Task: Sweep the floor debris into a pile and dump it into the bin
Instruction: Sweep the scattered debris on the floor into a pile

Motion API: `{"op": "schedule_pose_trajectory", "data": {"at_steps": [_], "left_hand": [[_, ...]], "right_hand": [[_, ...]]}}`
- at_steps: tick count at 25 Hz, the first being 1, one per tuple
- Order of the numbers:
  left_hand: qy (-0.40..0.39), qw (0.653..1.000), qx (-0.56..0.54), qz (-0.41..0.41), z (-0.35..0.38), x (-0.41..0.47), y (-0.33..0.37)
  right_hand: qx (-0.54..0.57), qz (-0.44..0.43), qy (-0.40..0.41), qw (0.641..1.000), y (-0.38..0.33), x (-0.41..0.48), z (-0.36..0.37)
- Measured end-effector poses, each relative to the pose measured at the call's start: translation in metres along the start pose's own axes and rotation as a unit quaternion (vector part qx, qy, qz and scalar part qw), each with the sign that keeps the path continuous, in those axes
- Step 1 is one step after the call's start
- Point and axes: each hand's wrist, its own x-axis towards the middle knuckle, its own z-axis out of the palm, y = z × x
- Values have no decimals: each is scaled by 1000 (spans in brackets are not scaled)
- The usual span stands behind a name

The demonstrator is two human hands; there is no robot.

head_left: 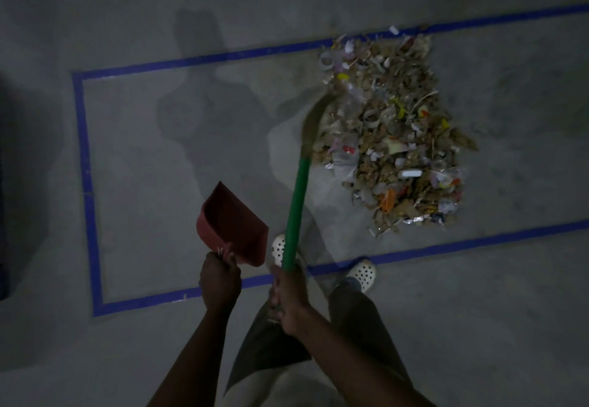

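My only feed comes from the wide-angle camera on the person's head. It looks steeply down and slightly forward at the grey concrete floor [478, 327] from standing height. The blue tape rectangle [86, 183] on that floor spans most of the frame, its lines bowed by the lens. Closest to the lens, both forearms enter from the bottom edge. The left hand [220, 282], gripping a red plastic dustpan [232, 225], and the right hand [290, 298], gripping a green-handled broom [296, 209], sit over the rectangle's near line. The heap of mixed paper and plastic debris [392, 132] lies farther off, inside the rectangle against its far line. The picture is dim.
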Motion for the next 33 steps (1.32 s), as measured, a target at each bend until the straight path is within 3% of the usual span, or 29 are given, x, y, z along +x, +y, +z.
{"op": "schedule_pose_trajectory", "data": {"at_steps": [6,9,13,18,22,25,29,33], "left_hand": [[-13,999,19,36,5,10,30],[-10,999,30,45,5,10,36],[-35,998,22,42,-8,-2,47],[-56,998,27,22,-14,5,69],[-74,995,53,50,-6,27,113],[-80,989,91,84,6,61,155],[-66,978,154,122,8,113,229],[-47,957,202,201,9,169,301]], "right_hand": [[-48,-45,60,996,-80,48,-53],[52,-39,64,996,-109,74,-75],[229,-56,63,970,-115,57,-76],[266,-29,-55,962,-86,-58,-31],[199,6,-159,967,-96,-107,-9],[158,3,-175,972,-161,-81,1],[49,-34,-96,994,-287,-18,3],[96,-58,-3,994,-387,37,-17]]}}
